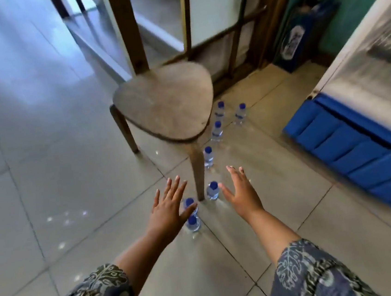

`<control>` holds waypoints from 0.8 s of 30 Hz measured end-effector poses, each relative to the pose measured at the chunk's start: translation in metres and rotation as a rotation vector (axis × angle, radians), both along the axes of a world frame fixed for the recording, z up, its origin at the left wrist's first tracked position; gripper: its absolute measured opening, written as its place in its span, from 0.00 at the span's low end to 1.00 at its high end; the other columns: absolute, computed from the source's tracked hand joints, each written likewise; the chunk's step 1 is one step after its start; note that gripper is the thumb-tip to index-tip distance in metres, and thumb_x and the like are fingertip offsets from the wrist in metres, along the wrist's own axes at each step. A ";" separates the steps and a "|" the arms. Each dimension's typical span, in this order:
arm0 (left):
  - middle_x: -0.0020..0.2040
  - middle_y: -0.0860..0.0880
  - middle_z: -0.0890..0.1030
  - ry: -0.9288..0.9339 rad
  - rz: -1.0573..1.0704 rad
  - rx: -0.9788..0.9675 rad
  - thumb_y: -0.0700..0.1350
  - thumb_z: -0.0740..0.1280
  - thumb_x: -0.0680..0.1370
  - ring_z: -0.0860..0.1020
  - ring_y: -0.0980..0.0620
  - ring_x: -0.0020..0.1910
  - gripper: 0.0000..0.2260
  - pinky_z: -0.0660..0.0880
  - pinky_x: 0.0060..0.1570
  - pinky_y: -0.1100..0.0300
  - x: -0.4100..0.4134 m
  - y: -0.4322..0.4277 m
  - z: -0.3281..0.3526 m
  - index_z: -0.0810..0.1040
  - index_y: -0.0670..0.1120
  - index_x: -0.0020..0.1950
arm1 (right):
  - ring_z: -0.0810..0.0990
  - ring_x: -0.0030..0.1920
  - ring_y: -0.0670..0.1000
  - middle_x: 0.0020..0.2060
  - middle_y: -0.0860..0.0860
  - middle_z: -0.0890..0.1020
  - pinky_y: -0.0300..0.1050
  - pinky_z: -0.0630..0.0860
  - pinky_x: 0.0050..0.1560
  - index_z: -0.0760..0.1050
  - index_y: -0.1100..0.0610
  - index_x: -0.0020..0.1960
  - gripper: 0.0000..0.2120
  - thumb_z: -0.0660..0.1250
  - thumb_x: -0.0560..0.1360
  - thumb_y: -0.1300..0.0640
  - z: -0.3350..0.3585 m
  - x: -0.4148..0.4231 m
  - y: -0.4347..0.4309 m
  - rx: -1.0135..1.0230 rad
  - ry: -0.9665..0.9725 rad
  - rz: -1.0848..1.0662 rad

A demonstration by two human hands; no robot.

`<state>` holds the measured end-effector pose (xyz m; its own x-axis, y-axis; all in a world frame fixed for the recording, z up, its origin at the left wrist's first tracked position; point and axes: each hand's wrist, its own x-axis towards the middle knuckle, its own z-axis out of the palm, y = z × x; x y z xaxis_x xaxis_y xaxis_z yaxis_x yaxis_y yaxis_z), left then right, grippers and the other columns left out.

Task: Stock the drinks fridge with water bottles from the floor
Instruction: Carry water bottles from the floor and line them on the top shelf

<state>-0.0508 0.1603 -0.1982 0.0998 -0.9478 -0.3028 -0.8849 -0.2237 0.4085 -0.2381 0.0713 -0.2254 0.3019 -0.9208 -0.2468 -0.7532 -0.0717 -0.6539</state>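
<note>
Seven water bottles (208, 157) with blue caps stand upright on the tiled floor (70, 161). They form a loose line from the lower centre of the frame up toward the centre right, past the front leg of a wooden chair (165, 102). The two farthest stand side by side just right of the seat's edge.

The left grip (169, 206) hangs over the two nearest bottles, fingers straight and spread, palm down, holding nothing. Its thumb crosses the second bottle (189, 202) in the picture; whether it touches cannot be told. The nearest bottle (192, 223) shows just below that thumb.

The right grip (241, 191) is likewise spread flat and holds nothing. It sits just right of the third bottle (213, 191), which stands beside the chair leg. Both forearms come out of patterned sleeves (311, 275) at the bottom edge.

The drinks fridge (363, 144), with a blue base and a pale, blurred door, fills the right edge of the frame, well apart from the bottles.
</note>
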 end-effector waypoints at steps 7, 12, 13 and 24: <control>0.78 0.55 0.48 0.111 0.111 -0.295 0.61 0.55 0.77 0.41 0.61 0.74 0.30 0.43 0.75 0.54 0.009 -0.058 -0.229 0.50 0.55 0.77 | 0.49 0.77 0.51 0.76 0.51 0.57 0.45 0.54 0.73 0.54 0.55 0.76 0.32 0.63 0.77 0.49 -0.258 0.003 -0.049 -0.097 0.025 0.056; 0.77 0.53 0.56 0.253 0.165 -0.494 0.59 0.56 0.78 0.49 0.55 0.77 0.27 0.51 0.74 0.51 0.022 -0.084 -0.255 0.57 0.54 0.75 | 0.60 0.73 0.51 0.74 0.52 0.62 0.39 0.58 0.67 0.54 0.53 0.75 0.40 0.72 0.71 0.48 -0.298 0.017 -0.086 -0.094 -0.069 0.126; 0.77 0.51 0.59 0.300 0.222 -0.516 0.58 0.57 0.78 0.53 0.53 0.76 0.26 0.55 0.72 0.52 0.030 -0.083 -0.255 0.59 0.53 0.75 | 0.63 0.72 0.51 0.73 0.52 0.64 0.37 0.59 0.65 0.55 0.53 0.75 0.40 0.72 0.70 0.48 -0.294 0.020 -0.089 -0.077 -0.103 0.101; 0.75 0.46 0.63 0.836 0.582 -0.082 0.48 0.72 0.72 0.65 0.45 0.71 0.37 0.65 0.67 0.50 0.110 -0.079 -0.316 0.55 0.53 0.76 | 0.76 0.54 0.53 0.52 0.53 0.77 0.46 0.72 0.57 0.69 0.60 0.64 0.33 0.79 0.63 0.60 -0.322 0.036 -0.086 0.113 -0.303 -0.148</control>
